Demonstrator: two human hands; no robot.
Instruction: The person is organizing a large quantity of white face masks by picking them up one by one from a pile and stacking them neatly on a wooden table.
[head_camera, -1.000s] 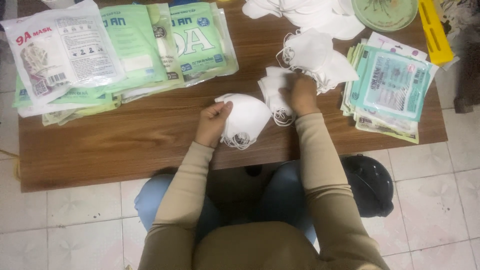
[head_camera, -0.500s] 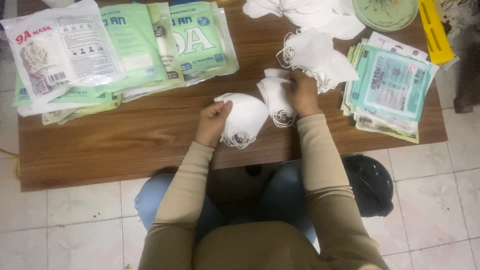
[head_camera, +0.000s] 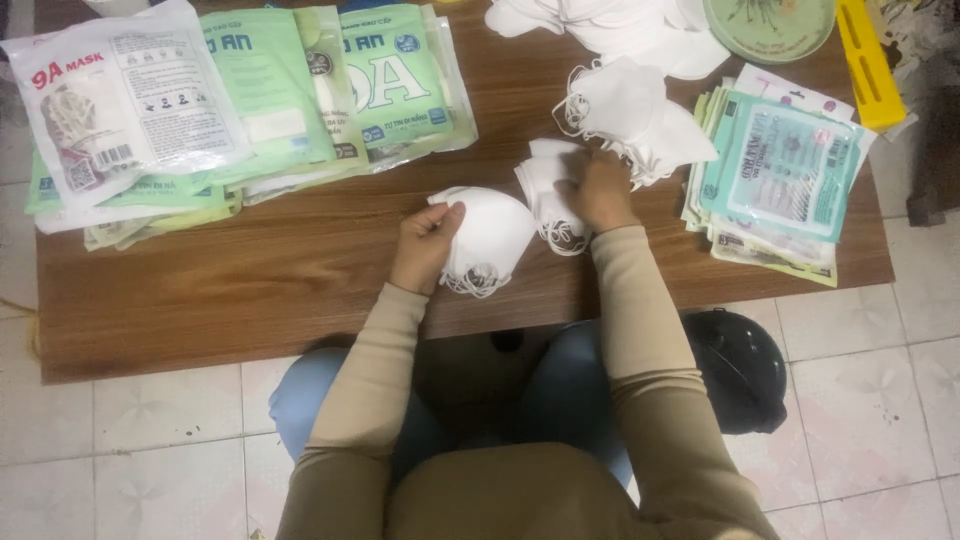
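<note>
White mask (head_camera: 492, 238) inside left hand (head_camera: 425, 245) grip — pinched.

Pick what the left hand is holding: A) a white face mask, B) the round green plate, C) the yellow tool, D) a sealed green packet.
A: the left hand grips the edge of a white face mask on the wooden table.

You are looking through one head-worn camera, facing almost straight down from above your lap onto the wooden table (head_camera: 250, 290) and tiled floor (head_camera: 150, 420). It sits fairly near, taking in your forearms, knees and most of the tabletop.
</note>
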